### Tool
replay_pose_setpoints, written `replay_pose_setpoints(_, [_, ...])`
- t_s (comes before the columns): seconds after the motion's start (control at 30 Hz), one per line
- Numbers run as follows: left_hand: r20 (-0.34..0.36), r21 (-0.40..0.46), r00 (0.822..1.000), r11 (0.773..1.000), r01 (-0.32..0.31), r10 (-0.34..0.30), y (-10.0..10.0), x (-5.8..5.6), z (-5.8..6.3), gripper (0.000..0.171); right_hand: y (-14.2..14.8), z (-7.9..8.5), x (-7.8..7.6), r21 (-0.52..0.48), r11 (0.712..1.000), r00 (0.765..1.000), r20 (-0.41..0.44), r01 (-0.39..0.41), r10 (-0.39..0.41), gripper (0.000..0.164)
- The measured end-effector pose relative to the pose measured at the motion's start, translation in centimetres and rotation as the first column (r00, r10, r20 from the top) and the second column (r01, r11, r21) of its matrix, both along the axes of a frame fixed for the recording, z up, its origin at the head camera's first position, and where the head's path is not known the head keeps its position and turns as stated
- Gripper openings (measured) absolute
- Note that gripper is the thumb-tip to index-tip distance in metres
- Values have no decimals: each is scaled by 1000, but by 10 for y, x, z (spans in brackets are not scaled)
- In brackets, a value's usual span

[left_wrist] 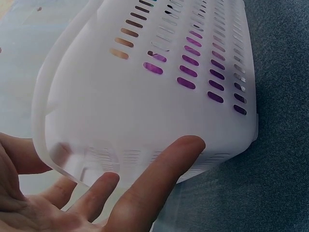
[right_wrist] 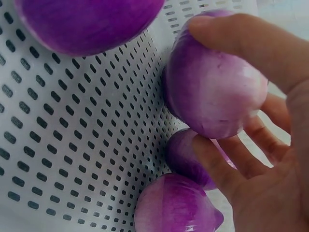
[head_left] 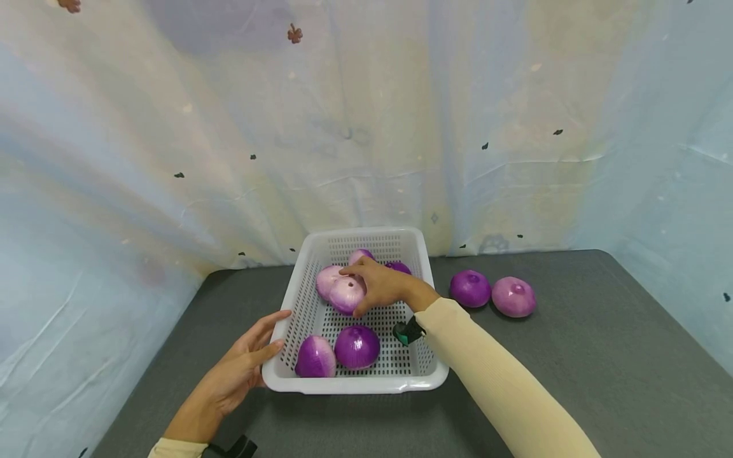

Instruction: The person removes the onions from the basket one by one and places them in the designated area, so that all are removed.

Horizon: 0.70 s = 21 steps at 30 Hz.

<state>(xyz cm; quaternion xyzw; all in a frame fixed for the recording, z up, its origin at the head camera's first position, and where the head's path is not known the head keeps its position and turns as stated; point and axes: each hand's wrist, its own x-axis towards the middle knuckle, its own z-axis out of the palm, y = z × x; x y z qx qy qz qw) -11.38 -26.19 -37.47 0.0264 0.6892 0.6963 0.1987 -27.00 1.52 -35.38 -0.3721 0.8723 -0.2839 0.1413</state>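
Observation:
Inside a white slotted plastic basket, my right hand grips a purple-and-white onion, thumb on one side and fingers on the other. The right wrist view shows this onion large, with other onions below it. A pale onion lies beside the held one, and more sit toward the basket's back. Near the front are a purple onion and a two-toned onion. My left hand is at the basket's left outer side, its fingers extended and loosely spread against the wall.
To the right of the basket, a dark purple onion and a lighter pinkish onion lie side by side on the dark grey table. A pale patterned curtain hangs behind the table and along its sides.

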Motion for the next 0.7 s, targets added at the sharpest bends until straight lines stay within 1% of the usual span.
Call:
replay_pose_setpoints(0.3, [1,-4,1000,1000,3,-3,0,-1,0,60,0,-1,-1,-12,1000,1000,-4,-2,2,86])
replay_pose_setpoints(0.5, [-6,-4,1000,1000,7,-7,0,-1,0,60,-2,-2,-2,-49,999,1000,3,-4,4,86])
replay_pose_setpoints(0.7, [-9,-7,1000,1000,5,-5,0,-1,0,60,-1,-2,-3,-84,996,999,19,-38,40,96])
